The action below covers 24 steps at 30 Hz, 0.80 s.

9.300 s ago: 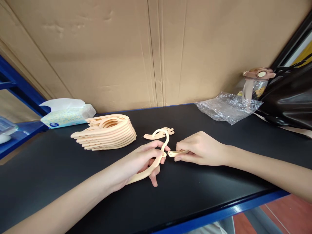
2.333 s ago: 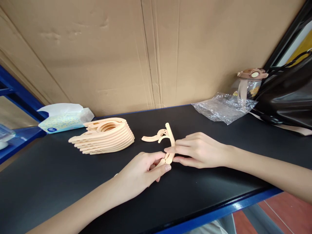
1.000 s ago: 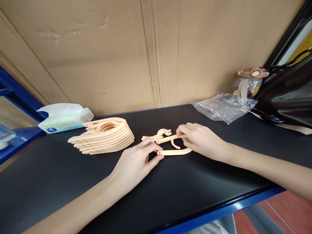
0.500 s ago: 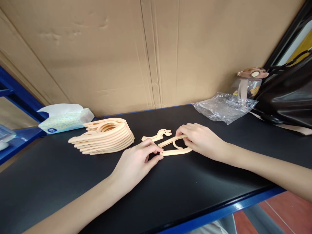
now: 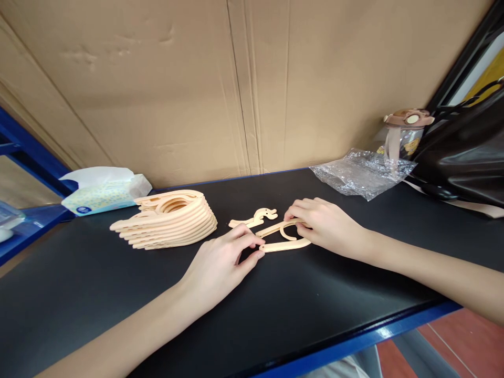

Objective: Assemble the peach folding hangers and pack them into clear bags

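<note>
Hanger (image 5: 285,245) turned, fingers (image 5: 254,257) at both ends, tissue-pk logo (image 5: 83,210) illegible

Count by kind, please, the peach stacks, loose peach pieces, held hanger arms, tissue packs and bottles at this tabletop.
Peach stack: 1
Loose peach piece: 1
Hanger arms between left hand and right hand: 2
Tissue pack: 1
Bottle: 1
Total: 6

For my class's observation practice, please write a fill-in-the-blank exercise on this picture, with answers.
1. Of the left hand and right hand, the ____ is nearer the stacked hangers.
2. The number of hands touching the folded hanger is ____.
3. The tabletop is coloured ____.
4. The crumpled plastic lies toward the picture's ____ side.

Missing words: left; two; black; right.
</note>
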Motion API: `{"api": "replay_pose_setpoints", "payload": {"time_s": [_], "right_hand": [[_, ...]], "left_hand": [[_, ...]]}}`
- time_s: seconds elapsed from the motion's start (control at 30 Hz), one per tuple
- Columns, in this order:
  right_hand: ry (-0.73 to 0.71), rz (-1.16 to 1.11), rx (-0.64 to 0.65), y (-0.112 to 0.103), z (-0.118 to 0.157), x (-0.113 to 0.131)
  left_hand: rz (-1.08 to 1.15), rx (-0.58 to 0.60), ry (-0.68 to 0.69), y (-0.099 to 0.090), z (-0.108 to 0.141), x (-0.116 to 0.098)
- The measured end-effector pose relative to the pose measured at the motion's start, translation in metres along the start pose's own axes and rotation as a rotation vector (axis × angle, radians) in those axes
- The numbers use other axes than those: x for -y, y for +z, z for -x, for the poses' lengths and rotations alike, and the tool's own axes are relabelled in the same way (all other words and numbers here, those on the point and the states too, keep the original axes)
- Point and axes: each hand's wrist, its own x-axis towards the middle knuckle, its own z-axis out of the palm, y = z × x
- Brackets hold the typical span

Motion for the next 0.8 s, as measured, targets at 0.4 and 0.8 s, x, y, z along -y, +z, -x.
{"api": "replay_pose_setpoints", "payload": {"time_s": [0.4,0.8], "right_hand": [[-0.318,0.084,-0.117,-0.012,0.005,0.014],[-0.384,0.050,-0.008,-0.005,0.006,0.014]], "left_hand": [[-0.240,-0.161,0.100,-0.003,-0.002,0.006],[-0.481,-0.127,0.156,0.000,-0.003,0.016]]}}
